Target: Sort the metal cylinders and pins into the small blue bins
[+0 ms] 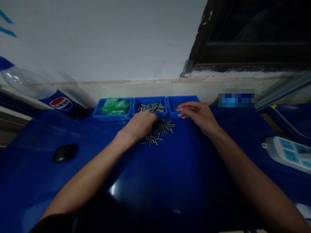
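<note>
My left hand (143, 123) is curled closed at the edge of a loose pile of thin, brass-coloured metal pins (161, 127) on the blue table. Its fingertips are turned away, so anything in them is hidden. Over the right blue bin (183, 98) reaches my right hand (198, 114), fingers stretched out and slightly apart, with nothing clearly held. A small dark pin-like piece shows by its fingertips. Short grey metal cylinders (155, 106) fill the middle blue bin (149, 98), just behind my left hand. Green plastic packets (115, 106) lie in the left blue bin (96, 113).
A cola bottle (60, 102) stands at the back left, and a black computer mouse (64, 153) lies on the blue table (155, 181). To the right is a white power strip (286, 153) with a red light. A wall (109, 42) rises behind the bins.
</note>
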The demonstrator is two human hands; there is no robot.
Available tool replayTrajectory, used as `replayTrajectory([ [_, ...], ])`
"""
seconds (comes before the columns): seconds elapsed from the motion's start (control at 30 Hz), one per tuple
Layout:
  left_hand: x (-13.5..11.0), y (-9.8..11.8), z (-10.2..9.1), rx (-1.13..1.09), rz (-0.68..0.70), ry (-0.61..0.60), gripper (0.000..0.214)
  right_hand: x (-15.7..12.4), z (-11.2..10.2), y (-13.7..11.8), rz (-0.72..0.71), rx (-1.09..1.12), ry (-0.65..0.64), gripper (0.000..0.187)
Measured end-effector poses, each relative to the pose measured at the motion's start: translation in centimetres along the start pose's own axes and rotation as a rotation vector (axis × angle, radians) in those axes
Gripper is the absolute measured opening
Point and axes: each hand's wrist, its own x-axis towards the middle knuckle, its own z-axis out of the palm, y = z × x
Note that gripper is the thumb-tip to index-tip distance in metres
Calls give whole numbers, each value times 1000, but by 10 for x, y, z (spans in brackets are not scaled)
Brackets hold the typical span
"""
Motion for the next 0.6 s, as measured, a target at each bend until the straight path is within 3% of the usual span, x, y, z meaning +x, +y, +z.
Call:
replayTrajectory([
  [0.47,1,-2,0,-59,35,31,44,-5,7,-4,-23,-16,-127,15],
  [0.6,0,-9,-4,-174,109,101,41,-6,9,-3,-8,-43,-146,17],
])
